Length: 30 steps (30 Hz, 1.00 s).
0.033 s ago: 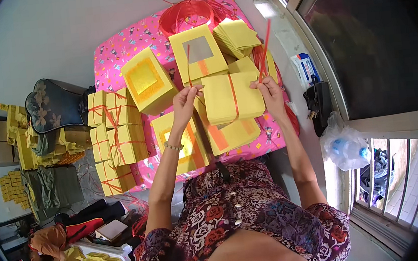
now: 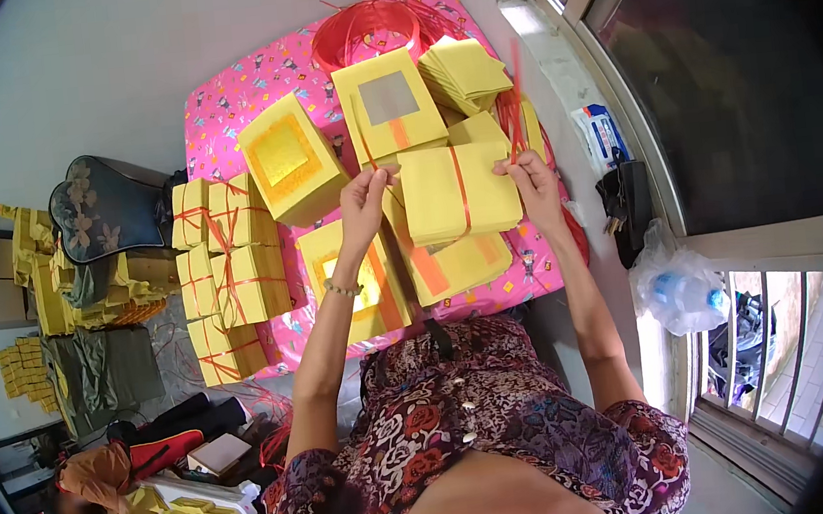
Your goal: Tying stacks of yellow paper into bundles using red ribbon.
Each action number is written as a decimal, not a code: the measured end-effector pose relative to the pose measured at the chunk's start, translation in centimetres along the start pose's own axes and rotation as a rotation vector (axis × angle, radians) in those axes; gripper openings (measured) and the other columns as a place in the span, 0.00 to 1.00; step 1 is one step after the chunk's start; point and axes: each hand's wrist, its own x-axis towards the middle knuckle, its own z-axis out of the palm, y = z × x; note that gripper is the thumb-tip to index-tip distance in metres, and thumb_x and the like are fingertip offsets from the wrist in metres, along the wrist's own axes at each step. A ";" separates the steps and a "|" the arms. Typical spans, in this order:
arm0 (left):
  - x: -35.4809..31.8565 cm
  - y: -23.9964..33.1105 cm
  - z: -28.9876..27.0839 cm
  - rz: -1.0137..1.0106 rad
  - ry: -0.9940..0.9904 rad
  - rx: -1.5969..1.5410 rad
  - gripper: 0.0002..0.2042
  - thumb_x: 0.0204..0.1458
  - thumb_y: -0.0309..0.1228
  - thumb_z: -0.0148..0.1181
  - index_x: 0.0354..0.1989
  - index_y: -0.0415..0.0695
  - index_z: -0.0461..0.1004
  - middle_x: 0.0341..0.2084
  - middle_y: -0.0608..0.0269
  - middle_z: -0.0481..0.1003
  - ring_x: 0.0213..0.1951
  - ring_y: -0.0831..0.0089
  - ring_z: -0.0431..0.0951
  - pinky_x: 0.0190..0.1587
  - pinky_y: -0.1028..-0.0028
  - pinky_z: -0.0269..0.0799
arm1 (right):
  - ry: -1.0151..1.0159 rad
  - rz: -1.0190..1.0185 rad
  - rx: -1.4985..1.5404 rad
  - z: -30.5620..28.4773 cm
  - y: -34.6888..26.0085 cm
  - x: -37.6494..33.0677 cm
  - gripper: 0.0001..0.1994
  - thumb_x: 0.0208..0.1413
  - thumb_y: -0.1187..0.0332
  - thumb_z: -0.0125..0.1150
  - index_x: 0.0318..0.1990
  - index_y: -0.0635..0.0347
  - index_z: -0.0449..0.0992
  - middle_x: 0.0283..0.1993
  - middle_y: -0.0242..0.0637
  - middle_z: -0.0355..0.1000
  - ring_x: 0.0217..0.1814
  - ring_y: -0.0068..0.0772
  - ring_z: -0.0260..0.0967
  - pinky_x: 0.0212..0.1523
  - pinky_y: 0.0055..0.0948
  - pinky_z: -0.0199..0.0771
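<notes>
A stack of yellow paper (image 2: pixel 433 200) lies in front of me on other yellow stacks, with a red plastic strip (image 2: pixel 461 185) running across its middle. My left hand (image 2: pixel 363 205) pinches one end of red strip at the stack's left edge; a length of it sticks up past the fingers. At the right edge, my right hand (image 2: pixel 536 188) pinches another red length, whose upper part is blurred. Whether both lengths belong to the strip round the stack I cannot tell. Beneath lies a yellow stack with an orange patch (image 2: pixel 477 270).
A pink patterned cloth (image 2: pixel 218 102) covers the table. Tied yellow bundles (image 2: pixel 264 296) stand at its left, and a coil of red strip (image 2: pixel 341 41) lies at the back. A window frame (image 2: pixel 637 126) borders the right side. Another person (image 2: pixel 96 476) is at lower left.
The free length above my left hand has tipped left. The one above my right hand has swung left and blurred. Both hands and the stack stay nearly in place.
</notes>
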 end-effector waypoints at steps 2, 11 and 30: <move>0.1 0.8 0.6 0.105 0.122 0.145 0.12 0.63 0.32 0.51 0.44 0.38 0.80 0.30 0.67 0.79 0.36 0.80 0.75 0.44 0.75 0.70 | -0.003 0.020 0.002 -0.5 -0.4 -0.1 0.04 0.66 0.74 0.50 0.38 0.64 0.70 0.41 0.36 0.77 0.45 0.21 0.73 0.50 0.23 0.71; 0.1 7.0 5.3 0.120 -0.239 0.533 0.11 0.61 0.31 0.53 0.44 0.39 0.78 0.31 0.58 0.78 0.28 0.71 0.76 0.34 0.72 0.72 | 0.027 -0.011 -0.179 -1.7 -1.0 -0.5 0.04 0.62 0.74 0.56 0.36 0.64 0.74 0.40 0.31 0.77 0.43 0.18 0.71 0.43 0.22 0.72; 0.4 4.5 9.6 -0.062 -0.297 0.397 0.11 0.55 0.36 0.60 0.38 0.42 0.80 0.22 0.67 0.75 0.24 0.76 0.72 0.28 0.73 0.68 | -0.192 -0.105 -0.382 2.0 -5.5 1.9 0.09 0.48 0.77 0.66 0.39 0.57 0.84 0.34 0.34 0.68 0.36 0.25 0.70 0.37 0.23 0.72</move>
